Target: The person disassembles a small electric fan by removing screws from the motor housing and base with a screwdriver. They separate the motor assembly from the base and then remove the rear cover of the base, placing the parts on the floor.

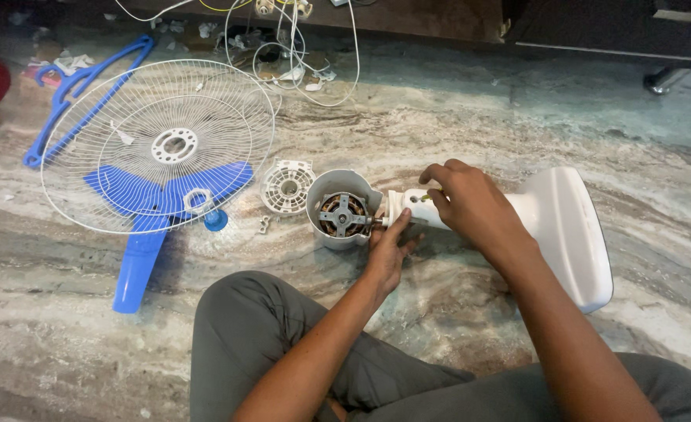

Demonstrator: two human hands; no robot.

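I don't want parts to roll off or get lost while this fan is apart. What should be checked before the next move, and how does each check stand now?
1. Motor housing supported: ok, left hand is against it near the shaft.
2. Neck steadied: ok, right hand wraps over it.
3. Base resting on the floor: ok, it lies on its side.
4. Guard and blue blade out of the way: ok, lying apart to the left.
5. Round cover within reach: ok, beside the motor.
6. Screws accounted for: cannot tell, only one small metal piece shows.
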